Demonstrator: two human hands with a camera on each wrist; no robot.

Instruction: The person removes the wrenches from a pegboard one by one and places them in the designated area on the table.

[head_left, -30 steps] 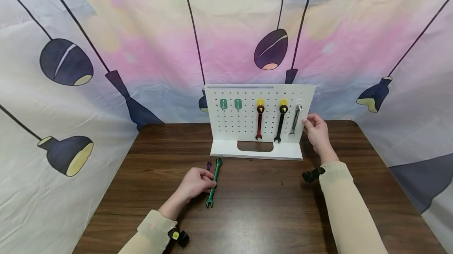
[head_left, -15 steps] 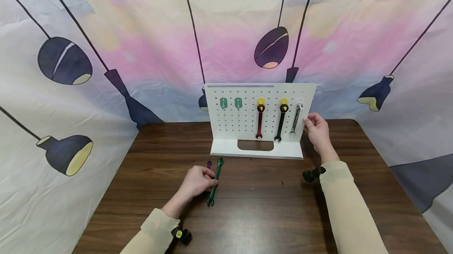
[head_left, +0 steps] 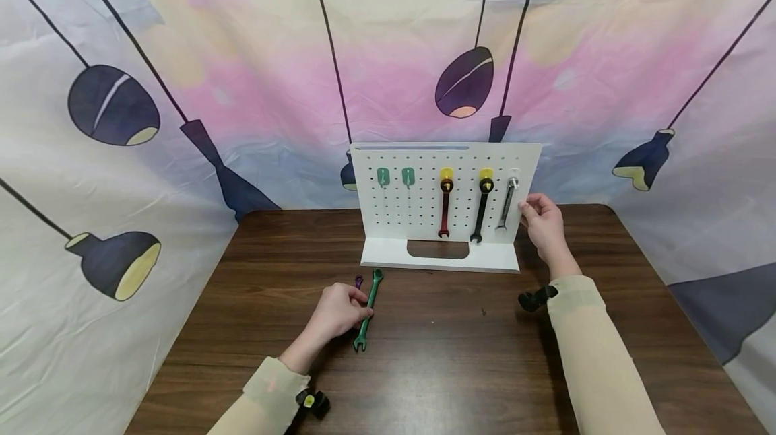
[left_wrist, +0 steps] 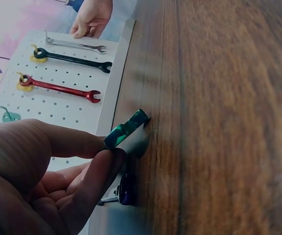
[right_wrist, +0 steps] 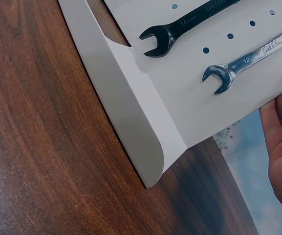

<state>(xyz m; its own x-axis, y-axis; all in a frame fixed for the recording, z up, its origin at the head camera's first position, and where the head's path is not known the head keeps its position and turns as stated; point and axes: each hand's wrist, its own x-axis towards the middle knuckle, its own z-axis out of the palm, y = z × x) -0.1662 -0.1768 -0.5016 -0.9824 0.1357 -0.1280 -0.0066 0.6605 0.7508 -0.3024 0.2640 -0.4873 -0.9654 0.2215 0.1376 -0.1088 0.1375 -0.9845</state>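
My left hand (head_left: 337, 314) pinches a green combination wrench (head_left: 376, 287) between thumb and fingertips, just in front of a white pegboard stand (head_left: 378, 254). Beside it a purple wrench (head_left: 359, 281) shows only its ring end in the head view; my hand hides the rest. In the left wrist view the purple wrench (left_wrist: 128, 188) is below the green wrench (left_wrist: 126, 129). My right hand (head_left: 545, 229) holds the board's right edge, thumb in front. Nearest to it hangs a silver wrench (head_left: 506, 206), then a black wrench (head_left: 480, 213) and a red wrench (head_left: 445, 209).
Two green hooks, a left one (head_left: 383, 177) and a right one (head_left: 409, 177), hang bare on the board's left half. Yellow hooks carry the red and black wrenches. The stand sits on a brown wooden table (head_left: 448, 354) before a patterned cloth backdrop (head_left: 254, 71).
The left hand has shifted very slightly right and away from me with the green wrench in its pinch. The right hand still holds the board's edge.
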